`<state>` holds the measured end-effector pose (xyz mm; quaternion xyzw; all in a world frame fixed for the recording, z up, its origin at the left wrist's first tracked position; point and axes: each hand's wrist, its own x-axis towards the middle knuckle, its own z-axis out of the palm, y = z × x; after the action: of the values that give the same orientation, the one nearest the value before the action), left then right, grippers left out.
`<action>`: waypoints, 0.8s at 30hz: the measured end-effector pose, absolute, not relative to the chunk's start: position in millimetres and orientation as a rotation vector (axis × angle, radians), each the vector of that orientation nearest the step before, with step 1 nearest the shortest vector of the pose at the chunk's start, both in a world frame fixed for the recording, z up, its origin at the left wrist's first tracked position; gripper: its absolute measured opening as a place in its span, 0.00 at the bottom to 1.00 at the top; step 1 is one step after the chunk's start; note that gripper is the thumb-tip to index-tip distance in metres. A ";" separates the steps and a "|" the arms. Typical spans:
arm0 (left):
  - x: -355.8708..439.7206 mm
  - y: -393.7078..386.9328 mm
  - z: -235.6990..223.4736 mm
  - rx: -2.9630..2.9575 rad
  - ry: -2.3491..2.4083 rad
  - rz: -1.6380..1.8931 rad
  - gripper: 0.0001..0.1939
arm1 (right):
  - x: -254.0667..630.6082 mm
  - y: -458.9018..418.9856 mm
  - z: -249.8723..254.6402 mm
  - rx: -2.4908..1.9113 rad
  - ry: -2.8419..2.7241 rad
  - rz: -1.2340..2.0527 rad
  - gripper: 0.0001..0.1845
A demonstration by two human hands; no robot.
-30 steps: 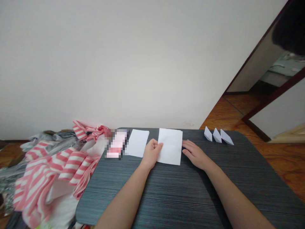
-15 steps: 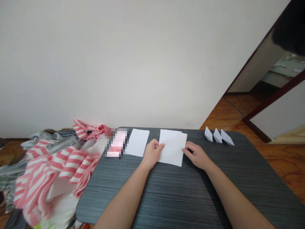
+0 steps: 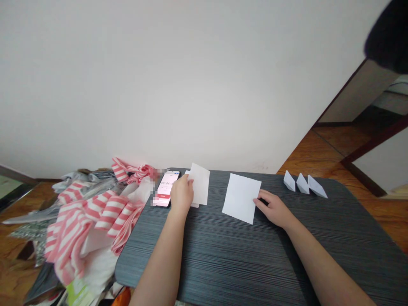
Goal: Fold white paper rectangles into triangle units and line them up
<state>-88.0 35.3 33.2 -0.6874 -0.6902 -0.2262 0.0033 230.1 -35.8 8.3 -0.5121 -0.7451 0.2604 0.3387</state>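
While the left hand [image 3: 182, 192] grips paper [image 3: 200, 187], it extends rightward.

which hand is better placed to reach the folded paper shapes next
Likely the right hand: it sits nearer the folded shapes, while the left hand holds a sheet over beside the phone.

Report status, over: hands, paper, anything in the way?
Left hand gripping paper. Right hand pinching separate sheet at edge. Phone close beside left hand.

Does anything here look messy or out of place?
Yes, the striped cloth lies crumpled in a jumbled heap left of the table. Also, the sheet in the left hand looks askew over the paper beneath.
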 end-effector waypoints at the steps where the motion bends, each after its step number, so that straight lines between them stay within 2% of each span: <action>1: -90.1 36.2 32.0 -2.146 -2.150 -0.644 0.16 | 230.6 -35.7 7.8 -1.338 -1.940 0.678 0.09; 5: -94.0 36.6 28.4 -2.102 -2.139 -0.509 0.18 | 232.0 -35.0 7.0 -1.354 -1.947 0.679 0.09; 9: -90.7 33.7 28.8 -2.025 -2.143 -0.569 0.20 | 231.7 -34.9 7.1 -1.362 -1.949 0.673 0.10; 12: -79.2 29.6 31.6 -2.101 -2.037 -0.732 0.18 | 231.4 -35.6 7.6 -1.362 -1.950 0.680 0.10; 18: -38.0 10.4 35.8 -2.721 -1.695 -1.055 0.14 | 230.8 -35.2 8.8 -1.362 -1.927 0.697 0.11; 24: -7.2 -5.2 26.6 -3.033 -2.031 -1.535 0.18 | 229.5 -34.6 9.7 -1.372 -1.898 0.711 0.11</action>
<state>-7.2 -5.2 26.6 -0.7028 -0.4705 -0.3558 -0.3976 229.5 -34.6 9.7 -0.5271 -0.7292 0.2734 0.3402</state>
